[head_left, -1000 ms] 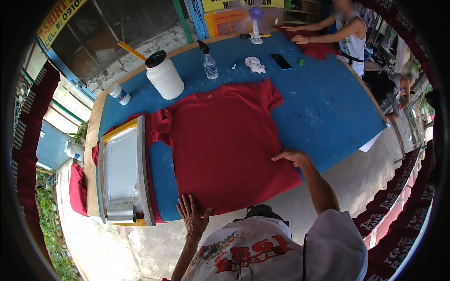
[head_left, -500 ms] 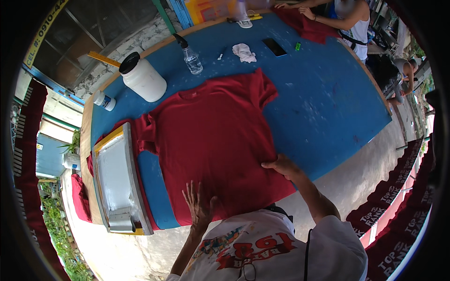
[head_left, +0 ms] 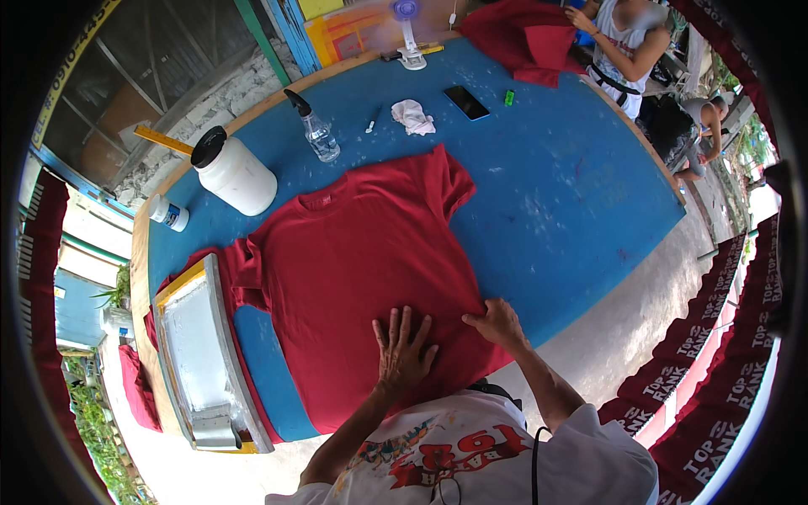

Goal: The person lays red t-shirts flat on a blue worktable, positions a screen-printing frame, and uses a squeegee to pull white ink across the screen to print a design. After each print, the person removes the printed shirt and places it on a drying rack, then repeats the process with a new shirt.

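Observation:
A dark red T-shirt (head_left: 362, 252) lies spread on the blue tabletop (head_left: 581, 210), collar toward the far side. My left hand (head_left: 404, 353) rests flat on the shirt's lower middle, fingers spread. My right hand (head_left: 497, 324) pinches the shirt's right edge near the bottom, thumb on top and the other fingers curled under. Left of the shirt, a framed screen (head_left: 206, 345) with a metal piece at its near end lies over more red fabric (head_left: 247, 258).
Far side: white jar (head_left: 236, 177), small tub (head_left: 172, 215), spray bottle (head_left: 321, 137), crumpled cloth (head_left: 412, 116), phone (head_left: 467, 102), green item (head_left: 509, 98), small fan (head_left: 410, 46). A co-worker (head_left: 623, 63) handles red fabric (head_left: 513, 42) at the far right; another person (head_left: 694, 135) is behind.
My left hand has slid right and inward from the shirt's lower left. My right hand stays at the right edge. The co-worker has lifted their red fabric. The view has shifted.

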A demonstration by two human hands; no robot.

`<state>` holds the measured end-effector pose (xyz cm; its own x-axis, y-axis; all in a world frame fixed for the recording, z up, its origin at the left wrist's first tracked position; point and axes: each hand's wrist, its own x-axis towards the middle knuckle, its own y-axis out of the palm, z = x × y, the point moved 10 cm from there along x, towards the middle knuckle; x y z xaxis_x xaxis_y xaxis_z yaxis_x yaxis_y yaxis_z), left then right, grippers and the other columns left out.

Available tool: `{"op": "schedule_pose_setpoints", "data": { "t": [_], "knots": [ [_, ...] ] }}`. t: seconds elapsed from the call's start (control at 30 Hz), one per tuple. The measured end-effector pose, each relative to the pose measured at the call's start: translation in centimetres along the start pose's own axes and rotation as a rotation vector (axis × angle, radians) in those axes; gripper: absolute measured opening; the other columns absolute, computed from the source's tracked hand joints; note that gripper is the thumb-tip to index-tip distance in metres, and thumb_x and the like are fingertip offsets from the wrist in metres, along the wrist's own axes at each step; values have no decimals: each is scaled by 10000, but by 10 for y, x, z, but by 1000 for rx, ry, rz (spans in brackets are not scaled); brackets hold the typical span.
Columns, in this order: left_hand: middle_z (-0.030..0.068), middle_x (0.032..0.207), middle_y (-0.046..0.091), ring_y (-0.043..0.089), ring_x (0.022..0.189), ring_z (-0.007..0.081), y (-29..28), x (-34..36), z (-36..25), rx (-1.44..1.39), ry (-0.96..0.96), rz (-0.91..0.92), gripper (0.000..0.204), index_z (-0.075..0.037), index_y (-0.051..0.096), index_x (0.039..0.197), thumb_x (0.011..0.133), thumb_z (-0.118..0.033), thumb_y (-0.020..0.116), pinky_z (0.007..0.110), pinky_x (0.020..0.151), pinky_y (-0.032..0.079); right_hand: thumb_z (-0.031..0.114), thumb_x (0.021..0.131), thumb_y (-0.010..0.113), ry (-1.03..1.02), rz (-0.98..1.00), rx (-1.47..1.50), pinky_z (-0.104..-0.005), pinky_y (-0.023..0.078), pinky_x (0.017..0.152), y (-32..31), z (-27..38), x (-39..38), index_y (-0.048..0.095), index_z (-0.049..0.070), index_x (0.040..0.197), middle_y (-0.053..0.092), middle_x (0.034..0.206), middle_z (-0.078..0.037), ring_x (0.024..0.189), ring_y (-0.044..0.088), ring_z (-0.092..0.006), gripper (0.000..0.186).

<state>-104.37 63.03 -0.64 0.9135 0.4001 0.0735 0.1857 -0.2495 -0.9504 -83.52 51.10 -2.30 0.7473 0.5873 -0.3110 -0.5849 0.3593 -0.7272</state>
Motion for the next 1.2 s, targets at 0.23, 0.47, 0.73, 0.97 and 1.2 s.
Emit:
{"op": "schedule_pose_setpoints", "data": {
  "t": [0.23,0.47,0.73,0.97,1.2],
  "knots": [
    [177,1796,319,175,1710,346,22,1,-46,-52,231,45,657,-124,426,1704,1132,-423,548,656,1368,56,350,845,892,-201,65,27,-516,576,778,-12,-24,-9,797,-13,1010,773,892,-263,876,763,-459,410],
    [191,1817,248,106,1720,332,33,6,-34,-331,173,137,676,26,333,1702,1159,-353,467,563,1406,21,464,1015,806,10,317,-48,-435,643,798,17,-145,11,746,-22,1300,722,1232,-228,1094,711,-367,566],
    [251,1780,314,214,1695,355,15,1,-37,-308,199,-38,639,54,412,1655,1120,-283,503,593,1400,60,417,1074,722,-141,163,192,-442,646,850,0,-123,-6,713,56,1424,707,1336,-294,1282,659,-368,503],
    [237,1741,398,361,1636,379,-21,-33,-68,-223,316,-171,755,10,457,1652,1049,-411,627,619,1376,220,273,1083,702,-633,-110,-406,-462,564,964,10,-109,-20,751,37,1289,746,1238,-182,1123,709,-342,317],
    [162,1749,411,320,1658,344,35,-52,-88,-200,562,114,734,-40,432,1679,1085,-429,619,577,1393,210,278,1049,731,-25,15,-282,-560,570,902,-30,-70,-40,760,35,1170,746,1176,-230,1097,713,-446,272]
  ]
}}
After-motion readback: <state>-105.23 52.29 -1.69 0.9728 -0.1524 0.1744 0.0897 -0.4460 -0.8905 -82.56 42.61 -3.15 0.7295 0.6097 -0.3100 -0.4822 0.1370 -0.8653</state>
